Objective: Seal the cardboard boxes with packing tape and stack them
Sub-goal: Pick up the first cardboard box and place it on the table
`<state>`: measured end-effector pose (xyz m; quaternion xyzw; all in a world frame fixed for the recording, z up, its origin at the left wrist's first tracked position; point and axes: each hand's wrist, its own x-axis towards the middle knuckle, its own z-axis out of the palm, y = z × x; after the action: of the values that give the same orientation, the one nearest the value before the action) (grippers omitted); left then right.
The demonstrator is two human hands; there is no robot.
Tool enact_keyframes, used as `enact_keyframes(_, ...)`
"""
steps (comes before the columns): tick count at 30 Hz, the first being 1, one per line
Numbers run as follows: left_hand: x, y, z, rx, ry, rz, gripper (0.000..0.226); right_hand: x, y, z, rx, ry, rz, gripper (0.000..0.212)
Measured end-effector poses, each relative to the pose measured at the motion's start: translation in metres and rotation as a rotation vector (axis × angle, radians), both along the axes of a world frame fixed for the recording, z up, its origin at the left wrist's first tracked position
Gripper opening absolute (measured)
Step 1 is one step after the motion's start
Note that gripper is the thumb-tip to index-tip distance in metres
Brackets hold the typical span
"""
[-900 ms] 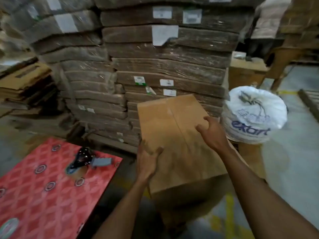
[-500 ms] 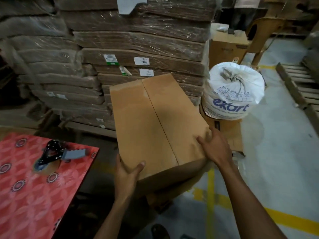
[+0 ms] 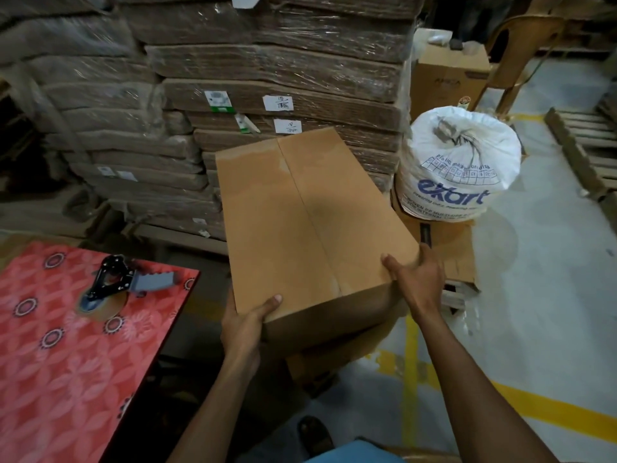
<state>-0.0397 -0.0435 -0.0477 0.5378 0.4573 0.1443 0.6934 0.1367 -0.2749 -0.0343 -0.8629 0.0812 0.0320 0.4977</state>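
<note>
Cardboard box [image 3: 310,222], near corners gripped by left hand [image 3: 245,325] and right hand [image 3: 419,279], thumbs on top, seemingly atop lower box [image 3: 337,355].

A red patterned table [image 3: 66,362] fills the lower left. Behind it rise stacked bundles [image 3: 283,61] of flat cardboard wrapped in clear film, some bearing small white labels [image 3: 278,103]. To their right stands a tied white sack [image 3: 457,168] with blue lettering. Farther back are a tan chair [image 3: 521,38] and a wooden pallet [image 3: 581,142]. Yellow lines [image 3: 534,409] cross the grey floor, and what looks like a dark shoe [image 3: 315,436] shows at the bottom.
</note>
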Motion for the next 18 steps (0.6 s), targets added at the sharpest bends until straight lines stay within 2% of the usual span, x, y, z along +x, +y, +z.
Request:
enact_keyframes(5,-0.007,0.037,0.030,0.091,-0.065,-0.045,0.073,-0.005,0.024,0.030,0.049,-0.083,-0.001,0.063)
enact_keyframes(8,-0.027,0.056,0.049,0.176,-0.146,-0.036,0.064,-0.012,0.039,0.048,0.098,-0.174,0.022,0.068)
enact_keyframes(13,-0.074,0.101,0.095,0.331,-0.230,0.093,0.072,-0.036,0.102,0.079,0.199,-0.286,0.175,0.072)
enact_keyframes(18,-0.154,0.146,0.131,0.438,-0.250,0.274,0.074,-0.085,0.186,0.102,0.264,-0.323,0.346,0.079)
